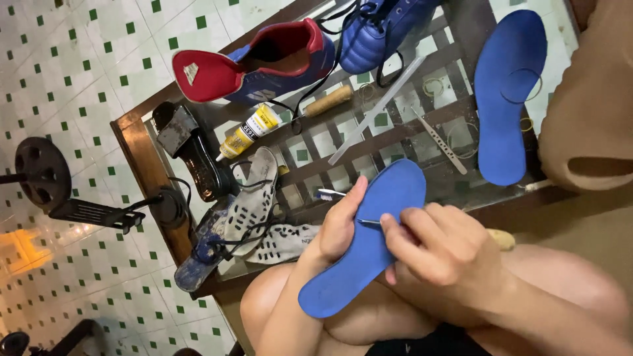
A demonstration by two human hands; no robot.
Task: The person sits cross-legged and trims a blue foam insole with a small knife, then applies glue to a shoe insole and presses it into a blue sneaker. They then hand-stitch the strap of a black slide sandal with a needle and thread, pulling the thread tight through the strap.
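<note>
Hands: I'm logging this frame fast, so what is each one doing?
Left hand: closed on the blue insole.
Right hand: pinching a thin metal tool against the insole.

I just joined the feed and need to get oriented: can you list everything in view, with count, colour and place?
Insole: 1, blue, held over the lap
Second insole: 1, blue, right end of the glass table
Sports shoes: 2, blue with red lining, far side of table
Glue bottle: 1, yellow and white, lying near the shoes
Wooden handle: 1, tan, beside the bottle
Worn soles: several, whitish, near left corner
Metal needle: 1, thin, between both hands
Floor tiles: white with green squares
Left hand: grips the insole edge
Right hand: pinches the needle
</note>
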